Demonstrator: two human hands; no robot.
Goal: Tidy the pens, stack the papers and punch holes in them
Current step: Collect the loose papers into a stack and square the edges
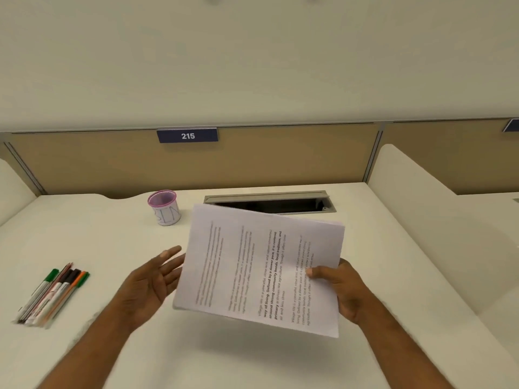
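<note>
The right hand [341, 290] has its fingers [316, 272] closed on the papers [261, 268]: the thumb presses on the printed top sheet near the right edge, and the other fingers are hidden beneath. The left hand [148, 279] is open and holds nothing, palm turned toward the papers' left edge, its fingertips at or just behind that edge; whether they touch it cannot be told.

The papers hang tilted above the surface [252, 360], clear of it, casting a shadow below. They look like several sheets, and the near right corner shows a slight stagger between them.

The step in hand seems to be squaring the stack. To do it well, the left hand should close on the left edge so that both hands frame the sheets. Then the stack should be stood on one edge and tapped on the surface with a loose hold, so the sheets can slide level, and the same done on a neighbouring edge. A one-sided pinch like the present one would likely let the far corner droop and the sheets fan.

The pens [53, 293] lie bunched on the surface well to the left. The cup [164, 207] stands behind them near the back, with no pen showing in it. No hole punch is in view.
</note>
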